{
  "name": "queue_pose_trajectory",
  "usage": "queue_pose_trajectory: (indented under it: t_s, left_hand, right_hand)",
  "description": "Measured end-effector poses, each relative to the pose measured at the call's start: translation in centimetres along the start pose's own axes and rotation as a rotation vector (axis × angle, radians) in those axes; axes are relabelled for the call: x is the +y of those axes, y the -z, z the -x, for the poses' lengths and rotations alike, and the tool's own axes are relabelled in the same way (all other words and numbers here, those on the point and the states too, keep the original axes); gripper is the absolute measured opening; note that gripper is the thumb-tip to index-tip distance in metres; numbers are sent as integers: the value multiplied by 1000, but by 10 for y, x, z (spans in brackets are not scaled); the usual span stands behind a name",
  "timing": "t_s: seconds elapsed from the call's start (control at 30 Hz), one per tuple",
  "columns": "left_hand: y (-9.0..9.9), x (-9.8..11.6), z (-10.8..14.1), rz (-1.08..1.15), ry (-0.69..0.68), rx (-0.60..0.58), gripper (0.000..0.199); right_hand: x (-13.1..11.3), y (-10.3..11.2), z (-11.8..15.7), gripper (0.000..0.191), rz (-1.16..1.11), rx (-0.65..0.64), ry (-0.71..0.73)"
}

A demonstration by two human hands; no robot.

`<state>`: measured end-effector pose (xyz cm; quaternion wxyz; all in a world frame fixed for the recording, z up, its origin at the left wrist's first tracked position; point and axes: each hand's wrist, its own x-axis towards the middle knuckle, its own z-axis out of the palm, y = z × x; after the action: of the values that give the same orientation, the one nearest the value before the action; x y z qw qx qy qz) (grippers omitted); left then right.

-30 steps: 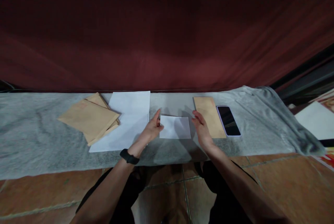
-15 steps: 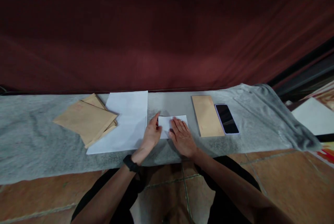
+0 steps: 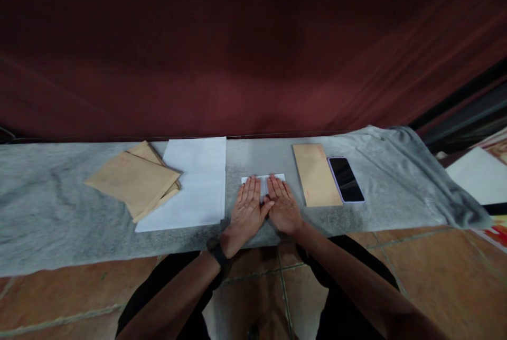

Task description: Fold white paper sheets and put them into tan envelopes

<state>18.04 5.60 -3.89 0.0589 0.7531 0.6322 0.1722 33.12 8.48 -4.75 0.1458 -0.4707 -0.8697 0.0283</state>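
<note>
A small folded white sheet of paper (image 3: 263, 186) lies on the grey cloth in front of me, mostly covered by my hands. My left hand (image 3: 249, 208) presses flat on its left half, fingers stretched out, a dark watch on the wrist. Flat on the right half lies my right hand (image 3: 282, 207), fingers extended. The two thumbs meet near the paper's lower middle. To the right, a brown envelope (image 3: 317, 175) lies flat by itself. On the left, larger white sheets (image 3: 198, 181) lie partly under several brown envelopes (image 3: 137, 176).
A phone with a purple edge (image 3: 346, 179) lies right beside the single envelope. The grey cloth (image 3: 47, 202) covers a long narrow surface, with a dark red curtain (image 3: 237, 65) behind it. Tiled floor (image 3: 435, 266) shows below, and a white board-like item (image 3: 479, 176) sits at far right.
My left hand has moved right, from the paper's left edge onto its top, and now lies flat. My right hand has shifted slightly right and stays flat on the paper.
</note>
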Motion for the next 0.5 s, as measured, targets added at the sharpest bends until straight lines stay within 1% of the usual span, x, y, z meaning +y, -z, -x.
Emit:
queue_pose_trajectory:
  t_s: [0.17, 0.27, 0.4, 0.5]
  left_hand:
    - [5, -13, -1, -40, 51, 45, 72]
    - [6, -19, 1, -46, 75, 77, 67]
    - [6, -26, 4, -42, 110, 91, 65]
    - [11, -28, 5, -54, 126, 109, 64]
  right_hand:
    - [8, -1, 1, 65, -27, 44, -109]
    - [13, -2, 4, 67, -34, 70, -130]
    - [19, -4, 9, 70, -40, 114, -138]
    - [22, -3, 11, 69, -33, 113, -162]
